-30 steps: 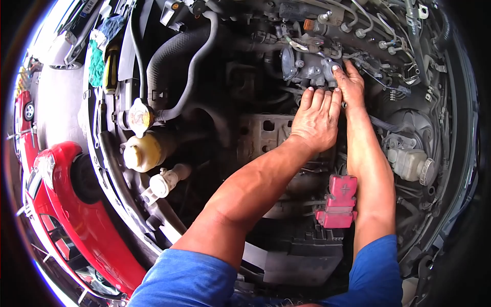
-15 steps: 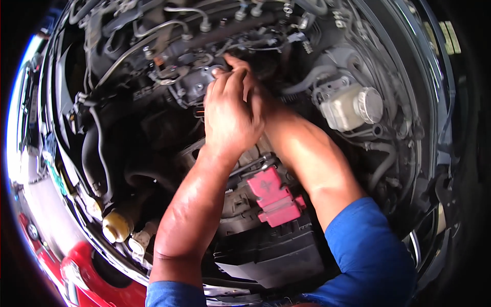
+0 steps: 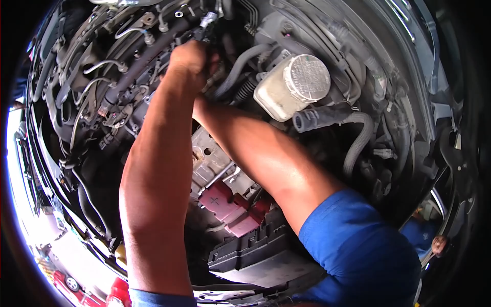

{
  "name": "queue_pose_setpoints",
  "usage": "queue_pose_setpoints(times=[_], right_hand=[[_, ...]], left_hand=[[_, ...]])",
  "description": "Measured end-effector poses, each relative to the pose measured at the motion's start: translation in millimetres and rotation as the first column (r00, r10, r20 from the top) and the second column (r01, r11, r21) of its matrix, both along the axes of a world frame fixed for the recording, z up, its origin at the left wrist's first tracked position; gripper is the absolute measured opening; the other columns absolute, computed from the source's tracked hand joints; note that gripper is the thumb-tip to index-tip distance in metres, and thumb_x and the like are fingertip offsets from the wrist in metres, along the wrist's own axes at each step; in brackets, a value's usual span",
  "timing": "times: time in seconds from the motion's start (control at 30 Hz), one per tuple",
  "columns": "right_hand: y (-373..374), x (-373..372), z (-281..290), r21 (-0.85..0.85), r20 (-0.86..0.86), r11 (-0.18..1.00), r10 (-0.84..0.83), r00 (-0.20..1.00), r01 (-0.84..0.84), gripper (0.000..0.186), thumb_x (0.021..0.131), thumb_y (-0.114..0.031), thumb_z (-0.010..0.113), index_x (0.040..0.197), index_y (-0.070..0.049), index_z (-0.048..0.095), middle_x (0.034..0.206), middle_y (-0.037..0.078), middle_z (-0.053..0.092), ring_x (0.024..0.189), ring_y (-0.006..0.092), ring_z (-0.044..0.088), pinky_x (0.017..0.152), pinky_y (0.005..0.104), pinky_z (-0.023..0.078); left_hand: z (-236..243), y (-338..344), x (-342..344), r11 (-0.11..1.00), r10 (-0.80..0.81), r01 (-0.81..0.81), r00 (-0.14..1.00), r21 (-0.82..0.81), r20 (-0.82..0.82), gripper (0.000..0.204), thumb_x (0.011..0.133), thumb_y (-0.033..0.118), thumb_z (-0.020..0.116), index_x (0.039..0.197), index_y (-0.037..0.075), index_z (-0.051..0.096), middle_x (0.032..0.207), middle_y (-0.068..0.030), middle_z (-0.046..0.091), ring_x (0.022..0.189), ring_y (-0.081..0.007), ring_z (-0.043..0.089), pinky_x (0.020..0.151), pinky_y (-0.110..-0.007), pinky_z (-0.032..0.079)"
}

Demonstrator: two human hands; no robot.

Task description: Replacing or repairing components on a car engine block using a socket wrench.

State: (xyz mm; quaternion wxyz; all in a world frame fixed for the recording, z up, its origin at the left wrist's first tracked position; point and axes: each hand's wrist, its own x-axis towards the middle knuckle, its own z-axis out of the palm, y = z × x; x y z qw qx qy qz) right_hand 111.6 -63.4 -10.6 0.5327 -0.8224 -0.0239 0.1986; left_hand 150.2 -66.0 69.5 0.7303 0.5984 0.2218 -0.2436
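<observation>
My left hand (image 3: 192, 57) is curled closed deep in the engine bay, beside the metal fuel rail (image 3: 135, 64) and a grey connector (image 3: 207, 20). What its fingers grip, if anything, is hidden. My right forearm (image 3: 255, 148) reaches up from the right and passes under my left wrist. The right hand itself is almost wholly hidden behind my left arm, so its fingers do not show. To the right of my hands run a grey rubber hose (image 3: 240, 69) and a ribbed black conduit (image 3: 244, 91).
A whitish fluid reservoir (image 3: 276, 97) with a round cap stands right of my hands. Next to it is an open-ended hose (image 3: 312, 118). A red terminal cover (image 3: 225, 204) sits by the black battery (image 3: 261, 261). Another person's hand (image 3: 439, 244) shows at the far right.
The view has shifted, and the reservoir now looks nearer and larger. My left hand has gone farther in and curled up; the right hand has slipped out of sight behind the left arm.
</observation>
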Motion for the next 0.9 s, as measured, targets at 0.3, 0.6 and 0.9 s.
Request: queue_pose_setpoints(times=[0.3,0.6,0.9], right_hand=[[0,-3,-7,0.036,0.046,0.999,-0.004,0.999,0.002,0.060,0.088,-0.033,0.066,0.137,-0.004,0.045,0.132,0.019,0.053,0.117,0.0248,0.052,0.099,0.0324,0.041],[0,-4,-7,0.065,0.065,0.998,-0.017,0.998,0.012,0.060,0.087,-0.030,0.067,0.133,0.002,0.047,0.131,0.021,0.054,0.118,0.0260,0.053,0.101,0.0325,0.041],[11,11,-22,0.162,0.132,0.986,-0.049,0.990,0.027,0.060,0.085,-0.027,0.068,0.130,0.008,0.048,0.130,0.024,0.055,0.119,0.0273,0.054,0.102,0.0326,0.042]], left_hand=[[0,3,3,0.955,0.178,-0.183,0.983,-0.235,-0.042,0.011,0.095,0.006,0.043,0.100,0.001,0.052,0.083,-0.0093,0.060,0.067,-0.0189,0.059,0.060,-0.032,0.050],[0,11,15,0.945,0.144,-0.156,0.988,-0.288,-0.062,0.014,0.096,0.009,0.042,0.096,0.000,0.053,0.077,-0.0081,0.058,0.066,-0.0185,0.057,0.060,-0.032,0.051],[30,35,-69,0.909,-0.259,0.020,0.810,0.417,0.525,0.023,0.089,0.016,0.061,0.104,-0.002,0.064,0.084,-0.0132,0.069,0.077,-0.0204,0.068,0.068,-0.031,0.053]])
